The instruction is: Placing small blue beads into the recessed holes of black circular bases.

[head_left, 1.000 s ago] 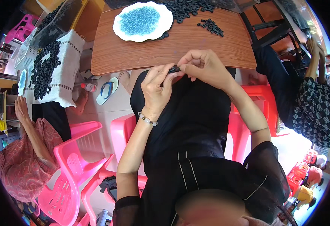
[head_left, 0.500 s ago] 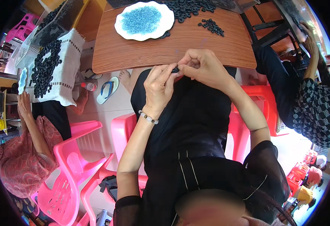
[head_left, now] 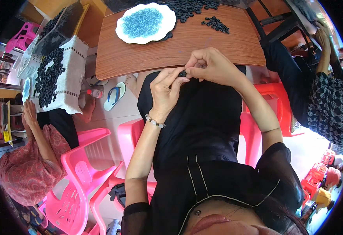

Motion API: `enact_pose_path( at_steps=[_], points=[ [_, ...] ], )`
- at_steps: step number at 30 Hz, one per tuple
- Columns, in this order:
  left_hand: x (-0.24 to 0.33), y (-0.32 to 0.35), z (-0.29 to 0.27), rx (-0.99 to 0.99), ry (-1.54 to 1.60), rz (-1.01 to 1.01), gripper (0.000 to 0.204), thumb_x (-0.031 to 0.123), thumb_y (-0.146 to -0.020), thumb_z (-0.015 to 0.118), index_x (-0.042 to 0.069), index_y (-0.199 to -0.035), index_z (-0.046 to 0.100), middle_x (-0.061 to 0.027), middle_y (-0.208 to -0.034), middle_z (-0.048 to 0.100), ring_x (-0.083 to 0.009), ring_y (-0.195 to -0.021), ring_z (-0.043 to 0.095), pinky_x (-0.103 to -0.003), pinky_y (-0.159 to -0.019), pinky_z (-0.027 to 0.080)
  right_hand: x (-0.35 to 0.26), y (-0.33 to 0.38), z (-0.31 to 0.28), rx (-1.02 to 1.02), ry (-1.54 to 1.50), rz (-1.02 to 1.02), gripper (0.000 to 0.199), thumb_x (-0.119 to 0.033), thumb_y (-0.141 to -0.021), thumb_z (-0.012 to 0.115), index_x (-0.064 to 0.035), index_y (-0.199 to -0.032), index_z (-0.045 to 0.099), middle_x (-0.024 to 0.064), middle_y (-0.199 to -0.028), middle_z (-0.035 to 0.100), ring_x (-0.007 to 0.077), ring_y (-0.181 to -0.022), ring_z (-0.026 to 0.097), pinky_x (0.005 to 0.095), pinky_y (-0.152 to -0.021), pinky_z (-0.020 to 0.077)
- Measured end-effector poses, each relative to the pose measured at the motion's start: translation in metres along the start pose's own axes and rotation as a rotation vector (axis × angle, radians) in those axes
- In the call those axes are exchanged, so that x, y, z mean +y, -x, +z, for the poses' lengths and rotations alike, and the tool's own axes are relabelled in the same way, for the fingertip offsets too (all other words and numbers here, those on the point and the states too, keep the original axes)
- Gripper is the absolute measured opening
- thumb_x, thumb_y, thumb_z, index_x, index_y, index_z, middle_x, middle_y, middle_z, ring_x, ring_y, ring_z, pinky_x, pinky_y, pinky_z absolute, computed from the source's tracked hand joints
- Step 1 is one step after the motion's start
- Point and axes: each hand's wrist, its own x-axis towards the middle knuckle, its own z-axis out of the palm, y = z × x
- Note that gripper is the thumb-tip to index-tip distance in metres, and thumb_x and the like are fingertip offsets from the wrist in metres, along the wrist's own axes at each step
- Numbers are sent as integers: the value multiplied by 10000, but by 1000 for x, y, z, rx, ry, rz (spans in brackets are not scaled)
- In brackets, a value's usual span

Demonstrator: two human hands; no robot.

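Just off the near edge of the brown table point(head_left: 148, 56), both my hands meet over my lap. My left hand point(head_left: 165, 88) grips a small black part point(head_left: 182, 73) between thumb and fingers. Thumb and forefinger of my right hand point(head_left: 208, 68) are pinched together against that same part; whether they hold something tiny as well is too small to tell. On the table, a white scalloped plate point(head_left: 122, 33) carries a spread of small blue beads point(head_left: 144, 21). Behind and right of it lie a heap of black ring-shaped parts point(head_left: 187, 9) and a smaller group of black parts point(head_left: 217, 25).
At left, a person in a red patterned top point(head_left: 30, 166) sits by a cloth-covered surface point(head_left: 75, 66) with more black parts point(head_left: 50, 78). Another person's checked sleeve point(head_left: 324, 109) shows at right. Pink chairs point(head_left: 67, 199) and a slipper point(head_left: 114, 96) are on the floor.
The view has shifted slightly, so the plate sits a little further left. My hands stay together, and the black part between my fingers shows a bit more.
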Motion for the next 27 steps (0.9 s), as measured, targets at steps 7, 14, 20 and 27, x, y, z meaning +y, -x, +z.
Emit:
enact_pose_path(
  at_steps=[7,14,20,27],
  points=[
    [3,0,0,-4,24,-73,310,-35,-825,737,29,-1128,744,-104,-928,723,-164,-787,698,-262,-712,542,-1,6,-1,-10,-53,-15,158,-104,-887,698,46,-935,684,95,-757,724,111,-641,689,244,-586,561],
    [1,2,2,8,59,-112,256,-1,-831,753,34,-1084,763,-98,-935,734,-162,-807,694,-260,-732,535,-1,12,-2,27,-40,-21,164,-94,-874,685,53,-945,679,106,-784,731,119,-672,696,258,-610,574],
    [4,1,0,10,-22,-77,250,22,-835,761,38,-1084,763,-104,-911,736,-163,-797,694,-261,-725,532,5,12,0,43,9,-47,183,-123,-859,696,51,-916,699,114,-774,732,115,-671,693,263,-605,566],
    [4,3,1,11,-66,-61,247,43,-835,768,27,-1080,757,-118,-882,733,-186,-755,697,-276,-700,531,3,12,5,68,-27,26,186,-122,-858,689,57,-904,705,111,-743,724,115,-658,689,271,-569,559]
  ],
)
